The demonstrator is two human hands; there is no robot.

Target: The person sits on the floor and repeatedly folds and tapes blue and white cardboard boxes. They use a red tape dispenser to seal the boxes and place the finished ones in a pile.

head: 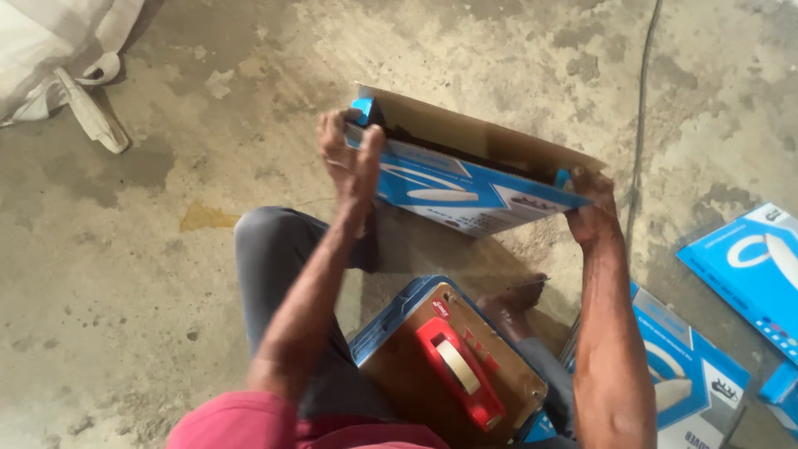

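Both hands are up on the blue-and-white cardboard box (465, 179), held in the air above the bare concrete floor (125, 274) in front of the person's knees. Left hand (349, 158) is closed over the box's left end, fingers wrapped around the corner by a small blue tab; right hand (592, 208) clamps the right end, thumb up on the edge, fingers hidden behind the card. Its brown flap stands open along the top, tilted away, with something dark just showing inside. By the look of it this is thin printed card: light, stiff along the folds but easy to bow or crease in the middle, and the glossy face could slip under a loose grip. So the ends and folded corners, right where the hands sit now, look like the safest places to hold; the open flap would likely bend if taken alone. Room is generous ahead and to the left, nothing but floor out to a pale sack (58, 58) in the far left corner. To the right it is tighter: a dark cable (640, 125) runs down the floor just beyond the right hand, and more flat blue boxes (744, 262) lie near the right edge, with another (686, 366) beside the right forearm. Close under the arms, on the lap, a brown-topped box (449, 366) carries a red tape dispenser (460, 370), well below the held box.
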